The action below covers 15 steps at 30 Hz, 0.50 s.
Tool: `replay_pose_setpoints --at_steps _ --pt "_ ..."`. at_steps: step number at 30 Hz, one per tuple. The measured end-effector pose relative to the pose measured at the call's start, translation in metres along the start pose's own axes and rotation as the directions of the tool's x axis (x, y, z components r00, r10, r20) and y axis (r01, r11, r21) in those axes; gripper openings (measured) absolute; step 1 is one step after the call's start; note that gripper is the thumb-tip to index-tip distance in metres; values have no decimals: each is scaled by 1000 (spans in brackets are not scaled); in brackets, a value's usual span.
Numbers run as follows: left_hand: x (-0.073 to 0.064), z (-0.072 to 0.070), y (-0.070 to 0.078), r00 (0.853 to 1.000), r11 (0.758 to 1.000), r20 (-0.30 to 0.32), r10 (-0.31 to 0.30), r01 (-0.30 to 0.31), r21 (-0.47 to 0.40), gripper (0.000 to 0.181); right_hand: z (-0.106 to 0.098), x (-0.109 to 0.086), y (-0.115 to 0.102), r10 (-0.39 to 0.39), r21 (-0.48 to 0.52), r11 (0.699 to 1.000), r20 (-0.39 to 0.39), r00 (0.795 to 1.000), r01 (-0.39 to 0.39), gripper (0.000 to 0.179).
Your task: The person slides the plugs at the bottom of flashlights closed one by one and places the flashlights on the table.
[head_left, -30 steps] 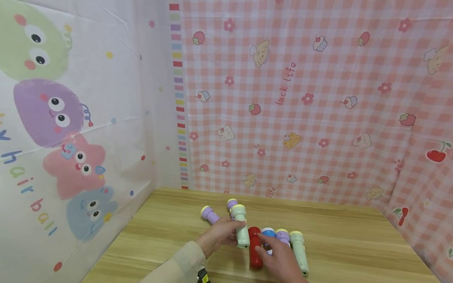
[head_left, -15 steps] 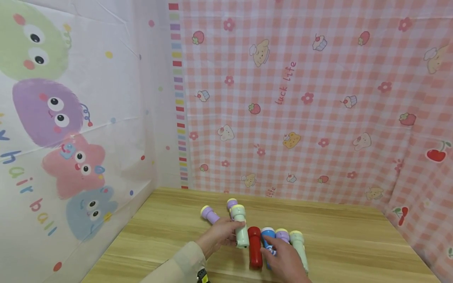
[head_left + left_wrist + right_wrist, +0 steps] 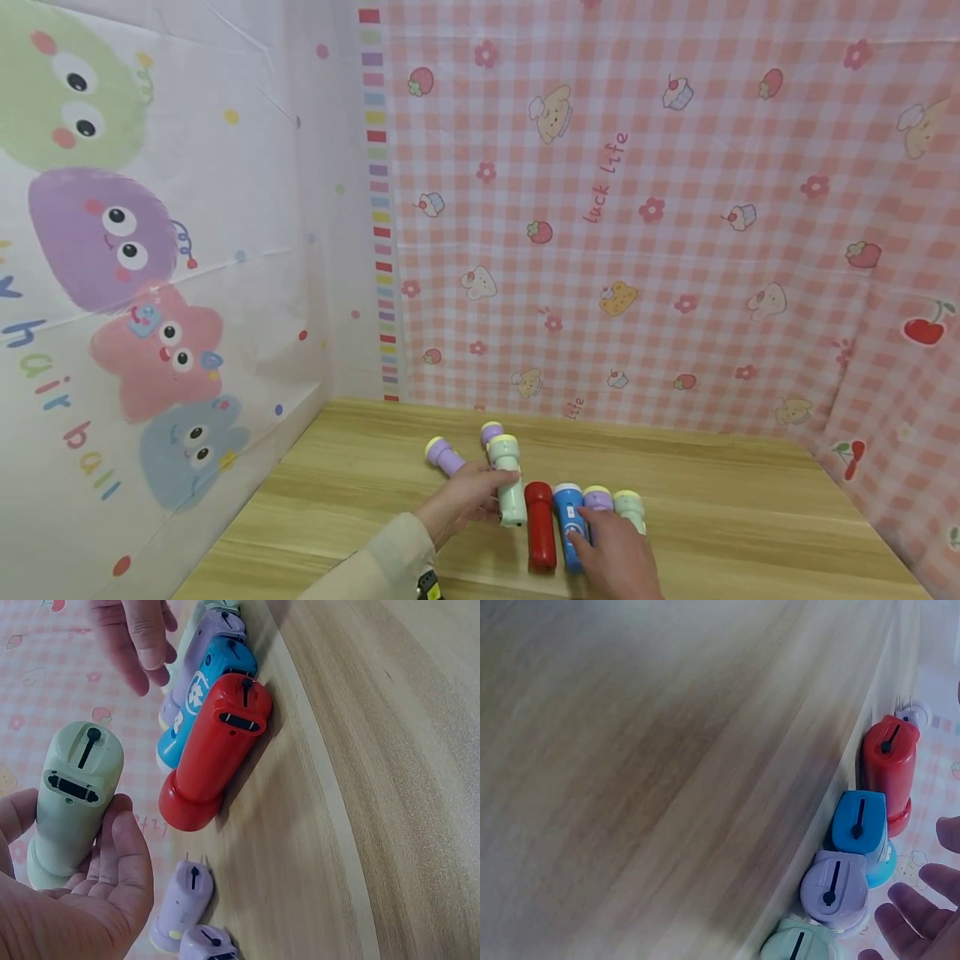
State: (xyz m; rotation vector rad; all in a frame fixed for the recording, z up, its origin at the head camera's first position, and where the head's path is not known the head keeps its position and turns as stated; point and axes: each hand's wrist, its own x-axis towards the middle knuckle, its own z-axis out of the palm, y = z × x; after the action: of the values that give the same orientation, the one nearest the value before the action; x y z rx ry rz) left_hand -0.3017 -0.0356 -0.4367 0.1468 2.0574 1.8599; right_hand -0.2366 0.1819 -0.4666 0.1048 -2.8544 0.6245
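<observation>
My left hand (image 3: 467, 493) grips a pale green flashlight (image 3: 510, 492) by its body, its yellow-rimmed head pointing away from me. In the left wrist view that flashlight (image 3: 79, 787) lies between thumb and curled fingers. A red flashlight (image 3: 540, 525) lies just to its right, with a blue flashlight (image 3: 568, 504) beside it. My right hand (image 3: 618, 554) hovers over the row with loosely bent fingers and nothing held. Its fingers overlap the blue flashlight and a purple flashlight (image 3: 597, 498), and partly hide a second pale green flashlight (image 3: 628, 502).
Two more purple flashlights lie farther back: one (image 3: 444, 454) left of my left hand, another (image 3: 491, 432) behind the held one. The wooden table (image 3: 720, 492) meets a pink checked cloth (image 3: 600, 333) at the back and a white printed cloth (image 3: 247, 350) at left.
My right hand has moved rightward from the red flashlight, past the blue one and toward the purple one, uncovering the blue flashlight. The left hand stays in place with the pale green flashlight.
</observation>
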Motion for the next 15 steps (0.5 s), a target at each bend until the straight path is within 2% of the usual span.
replay_pose_setpoints --at_steps 4,9,15 --pt "0 0 0 1000 1000 4 6 -6 -2 45 2 -1 2 8 -6 1000 -8 1000 -8 39" --pt "1 1 -2 1000 1000 -2 5 -5 6 45 5 -1 3 24 -8 1000 25 999 -24 39" --pt "0 1 -3 1000 1000 -2 5 -5 11 44 4 -2 4 10 22 1000 38 999 -11 37"
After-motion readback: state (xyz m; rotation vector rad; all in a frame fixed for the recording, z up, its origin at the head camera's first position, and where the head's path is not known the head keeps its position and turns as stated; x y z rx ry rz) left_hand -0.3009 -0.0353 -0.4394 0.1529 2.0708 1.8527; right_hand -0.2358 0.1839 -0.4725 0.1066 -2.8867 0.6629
